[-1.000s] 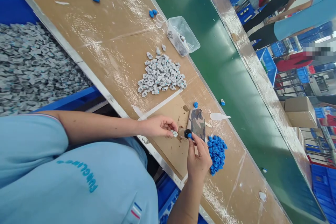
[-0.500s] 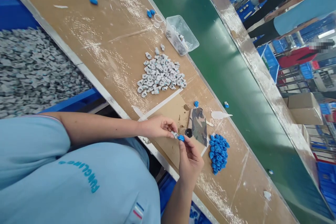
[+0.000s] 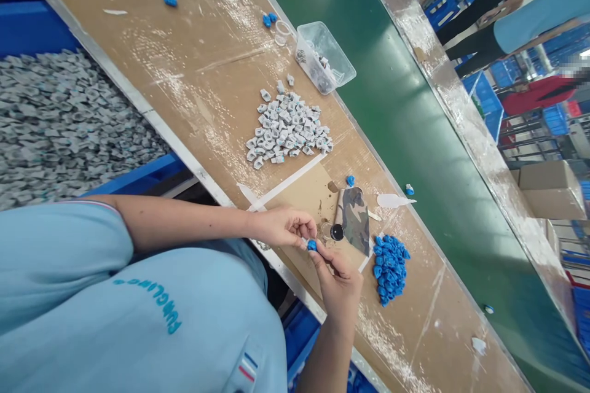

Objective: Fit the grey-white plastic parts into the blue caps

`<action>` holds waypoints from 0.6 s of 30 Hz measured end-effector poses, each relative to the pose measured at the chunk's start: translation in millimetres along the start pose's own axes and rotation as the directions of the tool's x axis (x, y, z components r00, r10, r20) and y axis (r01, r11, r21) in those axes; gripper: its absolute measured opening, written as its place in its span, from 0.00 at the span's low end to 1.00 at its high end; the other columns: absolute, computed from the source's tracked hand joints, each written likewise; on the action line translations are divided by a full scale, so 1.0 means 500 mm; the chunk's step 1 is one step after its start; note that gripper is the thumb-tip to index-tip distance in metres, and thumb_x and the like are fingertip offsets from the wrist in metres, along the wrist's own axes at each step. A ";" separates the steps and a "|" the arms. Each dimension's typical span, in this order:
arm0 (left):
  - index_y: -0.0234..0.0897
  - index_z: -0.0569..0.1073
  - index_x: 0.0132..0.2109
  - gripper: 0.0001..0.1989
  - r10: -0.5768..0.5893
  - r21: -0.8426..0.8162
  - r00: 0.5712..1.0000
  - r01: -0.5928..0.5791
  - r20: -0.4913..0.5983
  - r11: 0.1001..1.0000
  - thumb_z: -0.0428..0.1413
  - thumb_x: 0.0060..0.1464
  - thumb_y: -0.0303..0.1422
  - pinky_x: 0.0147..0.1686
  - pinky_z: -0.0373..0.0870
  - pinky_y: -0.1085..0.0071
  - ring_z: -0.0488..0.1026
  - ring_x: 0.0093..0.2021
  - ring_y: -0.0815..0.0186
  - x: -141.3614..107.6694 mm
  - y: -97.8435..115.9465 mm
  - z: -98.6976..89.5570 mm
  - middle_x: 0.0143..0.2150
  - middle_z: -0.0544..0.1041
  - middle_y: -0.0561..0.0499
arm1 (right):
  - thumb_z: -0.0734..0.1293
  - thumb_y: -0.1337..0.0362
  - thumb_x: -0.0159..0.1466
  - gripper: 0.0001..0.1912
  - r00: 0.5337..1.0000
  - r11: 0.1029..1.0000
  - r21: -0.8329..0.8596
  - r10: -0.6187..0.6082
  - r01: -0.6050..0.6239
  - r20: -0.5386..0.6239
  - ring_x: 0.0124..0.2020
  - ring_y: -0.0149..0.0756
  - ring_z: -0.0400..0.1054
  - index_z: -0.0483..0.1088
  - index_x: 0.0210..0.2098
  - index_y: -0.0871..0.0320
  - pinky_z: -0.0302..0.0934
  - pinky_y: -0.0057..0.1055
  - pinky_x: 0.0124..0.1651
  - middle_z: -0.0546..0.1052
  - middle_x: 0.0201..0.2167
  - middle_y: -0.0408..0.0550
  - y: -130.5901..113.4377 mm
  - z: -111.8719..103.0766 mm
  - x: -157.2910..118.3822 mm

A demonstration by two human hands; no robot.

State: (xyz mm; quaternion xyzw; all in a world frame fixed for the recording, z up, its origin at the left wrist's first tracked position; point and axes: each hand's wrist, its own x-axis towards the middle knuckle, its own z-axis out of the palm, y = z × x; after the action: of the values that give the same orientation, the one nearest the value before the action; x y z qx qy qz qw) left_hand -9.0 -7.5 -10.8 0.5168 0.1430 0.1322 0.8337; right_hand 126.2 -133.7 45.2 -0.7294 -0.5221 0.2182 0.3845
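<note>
My left hand [image 3: 288, 227] pinches a small grey-white plastic piece [image 3: 304, 242], mostly covered by my fingers. A small blue piece [image 3: 312, 245] is held in the fingertips of my right hand [image 3: 338, 279]. The two pieces meet between my hands, above a brown board [image 3: 295, 264]. Just beyond them stand a small round black-topped pot [image 3: 337, 232] and a camouflage-patterned item [image 3: 354, 218]. A heap of grey-white pieces [image 3: 292, 126] lies past my left hand, and a heap of blue pieces [image 3: 391, 267] lies beyond my right hand.
A clear plastic tub [image 3: 325, 58] sits at the worktable's [image 3: 184, 43] far edge, beside a green conveyor belt [image 3: 391, 92]. A blue crate [image 3: 124, 178] full of grey-white pieces stands at left. Several loose blue pieces [image 3: 170, 0] are scattered about. People [image 3: 520, 27] stand across the belt.
The blue piece has come up against the grey-white piece; before, both showed more clearly side by side. My right fingertips are closer to my left. The whole view has shifted slightly.
</note>
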 end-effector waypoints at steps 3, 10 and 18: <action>0.33 0.71 0.37 0.16 -0.032 -0.040 0.999 0.032 0.012 0.999 0.66 0.41 0.31 0.30 0.65 0.78 0.68 0.28 0.75 -0.002 0.003 -0.001 0.28 0.72 0.56 | 0.70 0.63 0.56 0.09 0.999 1.000 0.020 0.008 -0.009 0.049 0.29 0.33 0.72 0.78 0.38 0.51 0.68 0.31 0.32 0.79 0.27 0.46 0.000 -0.003 0.000; 0.32 0.69 0.37 0.20 -0.117 -0.140 0.993 0.119 0.025 0.983 0.67 0.39 0.36 0.27 0.67 0.77 0.70 0.24 0.75 -0.001 0.013 -0.004 0.26 0.72 0.56 | 0.70 0.64 0.55 0.10 0.990 0.983 0.164 0.105 -0.088 -0.095 0.27 0.31 0.71 0.77 0.38 0.51 0.68 0.29 0.30 0.79 0.26 0.44 0.007 0.032 -0.023; 0.31 0.70 0.37 0.22 -0.223 -0.190 0.973 0.230 0.055 0.954 0.68 0.38 0.37 0.28 0.69 0.75 0.71 0.23 0.74 0.003 0.032 -0.011 0.24 0.73 0.56 | 0.70 0.61 0.56 0.10 0.966 0.981 0.144 0.157 -0.129 -0.206 0.28 0.32 0.71 0.78 0.38 0.54 0.69 0.31 0.31 0.79 0.28 0.47 0.002 0.057 -0.033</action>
State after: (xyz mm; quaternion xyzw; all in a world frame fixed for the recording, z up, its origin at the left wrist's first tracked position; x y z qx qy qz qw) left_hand -10.8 4.6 1.1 0.4147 0.1737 0.0407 0.8923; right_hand 100.4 -139.7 25.7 -0.7580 -0.4078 0.1981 0.4689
